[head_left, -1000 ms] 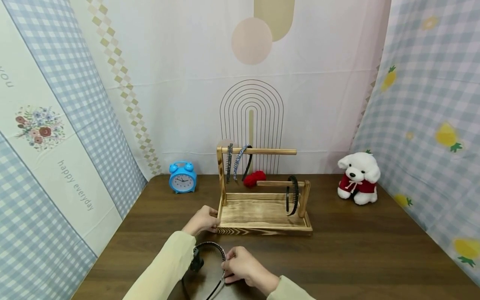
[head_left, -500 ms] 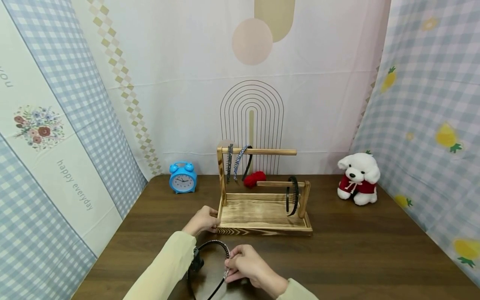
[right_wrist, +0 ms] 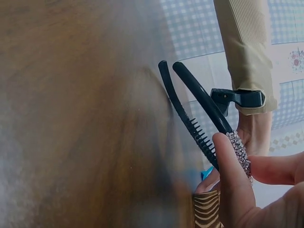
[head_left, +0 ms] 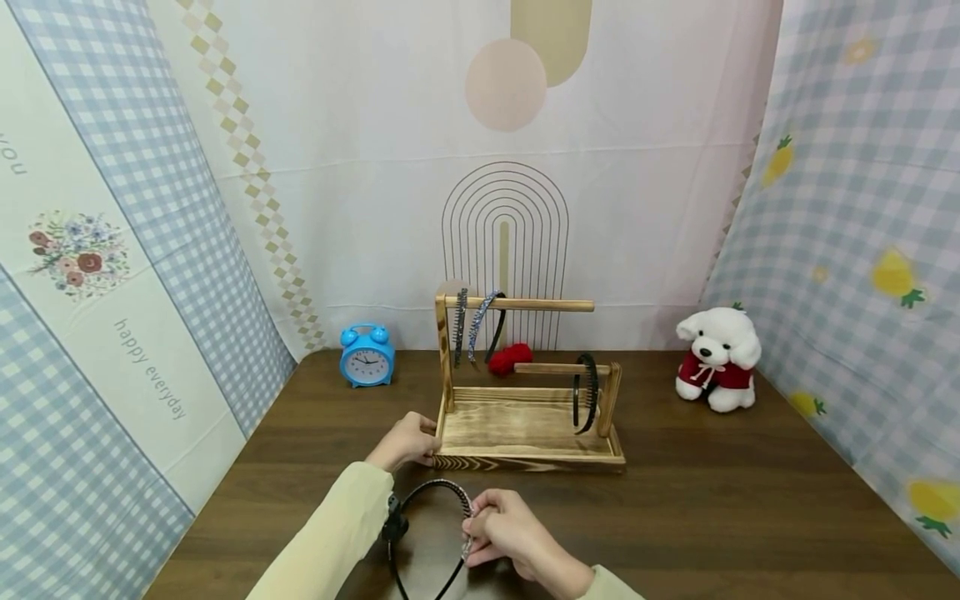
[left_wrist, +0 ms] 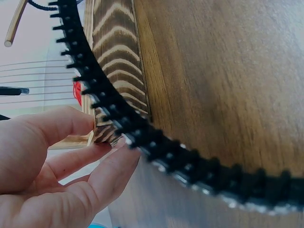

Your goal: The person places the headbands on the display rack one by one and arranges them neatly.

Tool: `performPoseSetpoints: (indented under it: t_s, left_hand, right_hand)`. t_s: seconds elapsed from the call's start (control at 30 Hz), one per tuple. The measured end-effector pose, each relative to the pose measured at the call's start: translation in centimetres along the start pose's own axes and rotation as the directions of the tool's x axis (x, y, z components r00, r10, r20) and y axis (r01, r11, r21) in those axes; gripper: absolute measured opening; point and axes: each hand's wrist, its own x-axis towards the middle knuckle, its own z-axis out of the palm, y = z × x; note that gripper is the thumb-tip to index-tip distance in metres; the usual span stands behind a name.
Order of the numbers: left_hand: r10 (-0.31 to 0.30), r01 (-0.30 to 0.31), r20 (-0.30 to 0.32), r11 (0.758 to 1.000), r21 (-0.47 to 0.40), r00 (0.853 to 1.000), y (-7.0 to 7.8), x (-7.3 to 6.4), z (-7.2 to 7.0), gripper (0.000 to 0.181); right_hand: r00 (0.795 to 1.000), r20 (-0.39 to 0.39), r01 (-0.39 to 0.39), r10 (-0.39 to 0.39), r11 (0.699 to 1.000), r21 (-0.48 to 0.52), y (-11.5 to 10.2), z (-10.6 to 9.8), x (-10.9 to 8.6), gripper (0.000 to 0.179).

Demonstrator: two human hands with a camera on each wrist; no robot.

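Observation:
My right hand point(head_left: 510, 533) pinches a black headband point(head_left: 433, 483) by its rhinestone-studded side. Small teeth line the band's inner edge, and its two ends point toward the front of the table. In the left wrist view the toothed headband point(left_wrist: 118, 104) crosses close to the camera. With thumb and fingers, my left hand point(head_left: 405, 440) grips the front left corner of a wooden headband rack point(head_left: 525, 462). On the rack's upper bar hang a dark toothed headband point(head_left: 460, 329) and a blue glittery headband point(head_left: 477, 325). A black toothed headband point(head_left: 591, 392) hangs on the lower bar.
A blue alarm clock point(head_left: 366, 360) stands at the back left. Behind the rack lies a fluffy red thing point(head_left: 510, 358). A white plush dog point(head_left: 718, 358) in a red top sits at the back right. Patterned cloths point(head_left: 360, 167) surround the table point(head_left: 712, 500).
My right hand has moved a little to the right, carrying the pinched headband with it. The left hand keeps its hold on the rack's corner, and the rack has not moved.

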Motion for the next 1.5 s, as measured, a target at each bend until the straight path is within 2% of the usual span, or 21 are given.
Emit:
performPoseSetpoints:
  t_s: [0.5, 0.9, 1.03, 1.27, 1.5]
  left_hand:
    - [0.003, -0.003, 0.001, 1.0, -0.014, 1.0, 0.0, -0.1, 0.1, 0.049]
    - [0.017, -0.017, 0.003, 0.998, 0.063, 1.0, -0.2, 0.2, -0.1, 0.045]
    - [0.013, -0.014, 0.009, 0.998, 0.058, 1.0, -0.1, 0.1, 0.0, 0.046]
    - [-0.004, 0.004, 0.019, 1.0, -0.003, 1.0, 0.0, 0.2, 0.0, 0.048]
    - [0.001, -0.001, 0.022, 1.0, -0.009, 1.0, -0.2, 0.3, 0.0, 0.049]
  right_hand:
    - [0.998, -0.037, 0.051, -0.049, 0.997, 0.06, -0.8, -1.4, -0.4, 0.016]
    - [0.991, -0.075, 0.118, -0.113, 0.99, 0.078, -1.4, -2.7, -0.4, 0.017]
    - [0.986, -0.108, 0.135, -0.127, 0.988, 0.07, -1.7, -3.2, -0.3, 0.02]
    - [0.974, -0.186, 0.137, -0.126, 0.989, 0.047, -2.5, -4.4, 0.0, 0.019]
    - [0.957, -0.245, 0.17, -0.155, 0.985, 0.039, -2.9, -4.9, 0.2, 0.02]
